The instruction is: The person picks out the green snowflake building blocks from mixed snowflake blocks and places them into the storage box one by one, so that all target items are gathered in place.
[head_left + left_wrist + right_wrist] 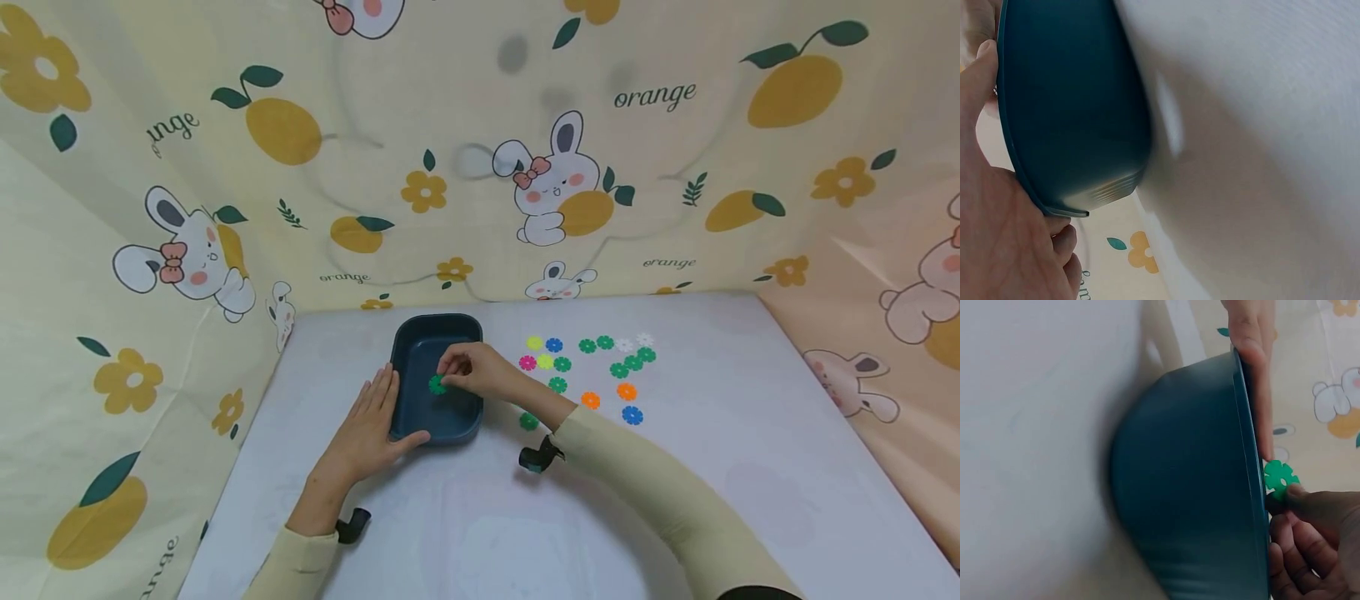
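Note:
A dark blue rectangular bin (437, 436) stands on the white table. My left hand (369, 433) rests against its left rim with the fingers straight, the thumb spread toward the near edge; the left wrist view shows this hand (1010, 231) beside the bin wall (1079, 106). Over the bin, my right hand (483, 371) pinches a green notched plastic disc (437, 384) between thumb and fingertips. In the right wrist view the green disc (1277, 475) shows just past the bin's rim (1249, 444), held by the right hand (1316, 544).
Right of the bin lie several more notched discs: green (587, 346), yellow (534, 342), blue (632, 415), orange (627, 392), pink (527, 362) and white (645, 340). A patterned cloth (420, 100) rises behind the table and at its sides.

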### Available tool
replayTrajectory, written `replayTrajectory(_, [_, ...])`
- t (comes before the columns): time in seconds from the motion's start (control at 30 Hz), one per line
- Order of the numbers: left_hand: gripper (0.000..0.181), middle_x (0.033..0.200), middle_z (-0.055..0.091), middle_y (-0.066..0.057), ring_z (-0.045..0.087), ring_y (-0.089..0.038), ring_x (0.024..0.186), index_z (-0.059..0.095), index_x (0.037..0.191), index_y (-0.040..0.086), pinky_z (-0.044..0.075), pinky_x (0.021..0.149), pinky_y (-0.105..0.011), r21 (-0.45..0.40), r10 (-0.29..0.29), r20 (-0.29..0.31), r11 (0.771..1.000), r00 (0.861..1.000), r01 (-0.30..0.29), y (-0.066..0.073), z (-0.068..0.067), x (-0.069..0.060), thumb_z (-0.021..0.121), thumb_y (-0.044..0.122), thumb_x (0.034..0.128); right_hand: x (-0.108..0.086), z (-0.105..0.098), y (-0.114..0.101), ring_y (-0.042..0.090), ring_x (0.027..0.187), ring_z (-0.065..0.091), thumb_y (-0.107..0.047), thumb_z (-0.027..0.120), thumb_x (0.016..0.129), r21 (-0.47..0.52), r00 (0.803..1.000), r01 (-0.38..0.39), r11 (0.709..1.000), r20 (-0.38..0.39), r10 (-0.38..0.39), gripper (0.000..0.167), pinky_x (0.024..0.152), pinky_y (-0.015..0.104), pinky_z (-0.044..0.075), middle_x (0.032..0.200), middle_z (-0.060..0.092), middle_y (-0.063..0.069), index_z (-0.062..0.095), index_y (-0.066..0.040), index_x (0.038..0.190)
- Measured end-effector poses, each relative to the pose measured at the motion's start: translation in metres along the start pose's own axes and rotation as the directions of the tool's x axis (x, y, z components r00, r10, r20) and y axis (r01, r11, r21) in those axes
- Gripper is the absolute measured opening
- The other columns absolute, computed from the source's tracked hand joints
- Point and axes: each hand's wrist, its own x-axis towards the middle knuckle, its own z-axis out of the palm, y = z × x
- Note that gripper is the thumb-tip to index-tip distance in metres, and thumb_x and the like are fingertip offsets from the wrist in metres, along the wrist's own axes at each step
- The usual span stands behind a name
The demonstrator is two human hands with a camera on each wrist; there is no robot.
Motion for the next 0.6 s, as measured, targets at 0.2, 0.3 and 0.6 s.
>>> replayTrajectory(0.2, [0.121, 0.180, 0.001, -0.017, 0.004, -0.033, 0.167, 0.009, 0.170, -0.002, 0.010, 0.136, -0.054, -0.009, 0.012, -0.006, 1.000, 1.000, -0.012, -0.001, -0.001, 0.000, 0.059, 0.079, 0.0953, 0.013, 0.011, -0.003, 0.007, 0.082, 0.065, -0.010, 0.079, 0.100, -0.058, 0.999, -0.003, 0.998, 0.033, 0.005, 0.005, 0.081, 0.020, 0.059, 0.091, 0.074, -0.001, 0.075, -0.009, 0.104])
replayTrajectory(0.3, [0.122, 0.180, 0.001, -0.017, 0.004, -0.033, 0.167, 0.009, 0.170, -0.002, 0.010, 0.135, -0.054, -0.004, 0.011, -0.002, 1.000, 1.000, -0.011, 0.000, -0.001, -0.001, 0.059, 0.079, 0.0947, 0.019, 0.017, -0.004, 0.006, 0.081, 0.065, -0.010, 0.079, 0.099, -0.081, 0.999, -0.015, 0.997, 0.048, 0.019, 0.005, 0.080, 0.019, 0.059, 0.090, 0.074, -0.002, 0.076, -0.009, 0.103])
replayTrajectory(0.6, [0.122, 0.180, 0.000, -0.016, 0.002, -0.032, 0.167, 0.008, 0.170, -0.002, 0.008, 0.136, -0.053, -0.016, 0.006, 0.005, 1.000, 1.000, -0.006, 0.001, -0.003, -0.001, 0.060, 0.079, 0.0943, 0.032, 0.032, -0.007, 0.006, 0.080, 0.065, -0.008, 0.078, 0.100, -0.115, 0.989, -0.092, 0.989, 0.104, 0.104, 0.004, 0.076, 0.019, 0.057, 0.090, 0.074, -0.003, 0.076, -0.009, 0.103])
